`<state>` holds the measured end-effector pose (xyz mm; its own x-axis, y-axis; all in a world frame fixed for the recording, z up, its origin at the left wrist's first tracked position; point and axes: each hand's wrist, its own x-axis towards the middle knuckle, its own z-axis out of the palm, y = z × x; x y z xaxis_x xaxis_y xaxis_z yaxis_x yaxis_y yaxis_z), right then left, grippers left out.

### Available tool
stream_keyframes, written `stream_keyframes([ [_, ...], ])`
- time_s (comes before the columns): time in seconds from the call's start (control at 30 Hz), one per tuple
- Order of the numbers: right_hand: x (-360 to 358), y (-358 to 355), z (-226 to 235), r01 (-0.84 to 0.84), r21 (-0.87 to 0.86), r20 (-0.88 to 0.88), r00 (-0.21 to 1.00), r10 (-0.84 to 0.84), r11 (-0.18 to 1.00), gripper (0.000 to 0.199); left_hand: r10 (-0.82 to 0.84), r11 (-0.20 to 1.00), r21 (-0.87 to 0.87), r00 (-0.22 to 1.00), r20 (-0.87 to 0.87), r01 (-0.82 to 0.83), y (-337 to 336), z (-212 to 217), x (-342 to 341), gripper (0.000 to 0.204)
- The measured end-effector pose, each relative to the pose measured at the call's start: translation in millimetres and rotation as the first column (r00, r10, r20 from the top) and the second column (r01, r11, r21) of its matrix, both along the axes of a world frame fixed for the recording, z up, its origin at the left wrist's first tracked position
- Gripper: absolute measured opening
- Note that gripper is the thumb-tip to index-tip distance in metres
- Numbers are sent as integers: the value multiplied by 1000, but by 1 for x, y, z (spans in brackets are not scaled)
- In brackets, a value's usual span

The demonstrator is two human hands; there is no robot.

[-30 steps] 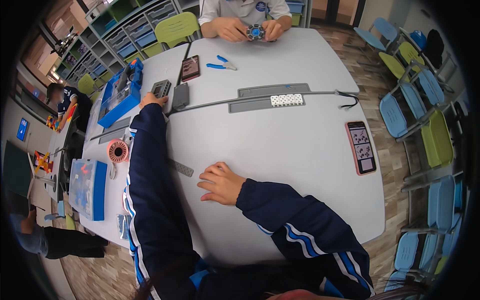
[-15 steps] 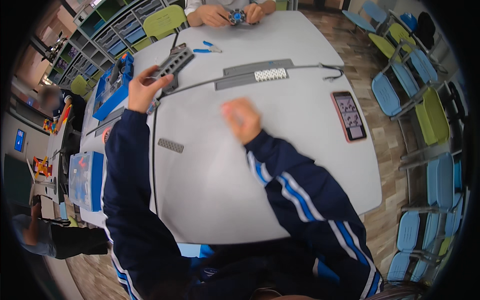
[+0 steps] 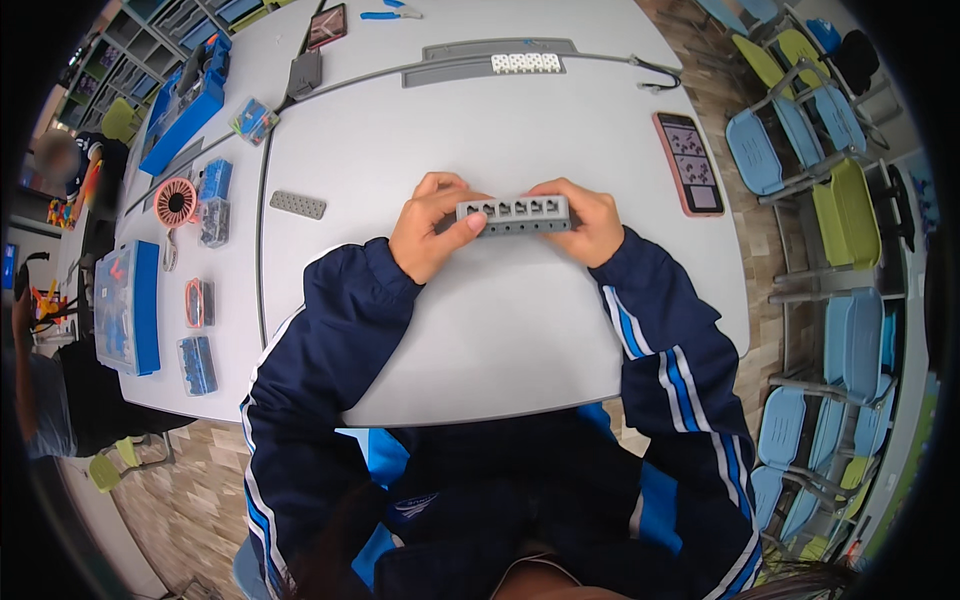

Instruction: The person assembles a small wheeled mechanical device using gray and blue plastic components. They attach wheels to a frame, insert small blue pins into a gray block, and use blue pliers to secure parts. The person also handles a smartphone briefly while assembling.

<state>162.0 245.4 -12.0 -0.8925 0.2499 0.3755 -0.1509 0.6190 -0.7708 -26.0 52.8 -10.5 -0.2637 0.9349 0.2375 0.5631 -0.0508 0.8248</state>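
The gray block (image 3: 522, 210) moved between both hands (image 3: 425, 235), its left end partly hidden.

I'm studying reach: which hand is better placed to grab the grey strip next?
Likely the left hand, nearer the strip; the right hand is farther off. Both hold the grey block between them.

A wood-patterned floor (image 3: 215, 480) is partly covered by white tables (image 3: 480, 350), blue and green chairs (image 3: 752, 152) are lined up along the right side, and compartmented shelving (image 3: 125, 30) is seen at the upper left.
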Motion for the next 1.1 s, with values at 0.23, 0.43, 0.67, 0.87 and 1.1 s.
stream_keyframes([
  [0.23, -4, -7, 5, 18, -130, 133, 991, -1, 991, 45, -11, 1000, 10, 969, 249, 9, -10, 5, 14, 60],
  [0.43, -6, -8, 1, -69, -196, 86, 992, 87, 978, 57, -16, 988, 150, 999, -40, 22, -9, 7, 9, 45],
  [0.67, -5, -12, 6, -6, -100, -25, 1000, 3, 995, 66, 10, 986, 169, 994, -108, 8, -13, 6, 10, 37],
  [0.87, -4, -3, -3, -80, -65, 126, 988, 88, 995, 66, 43, 993, 109, 998, -53, -37, -12, 2, 9, 39],
  [1.1, -2, -10, 6, -45, -257, 134, 988, 82, 965, 51, 38, 998, 47, 996, 79, -41, -12, 10, 10, 40],
])
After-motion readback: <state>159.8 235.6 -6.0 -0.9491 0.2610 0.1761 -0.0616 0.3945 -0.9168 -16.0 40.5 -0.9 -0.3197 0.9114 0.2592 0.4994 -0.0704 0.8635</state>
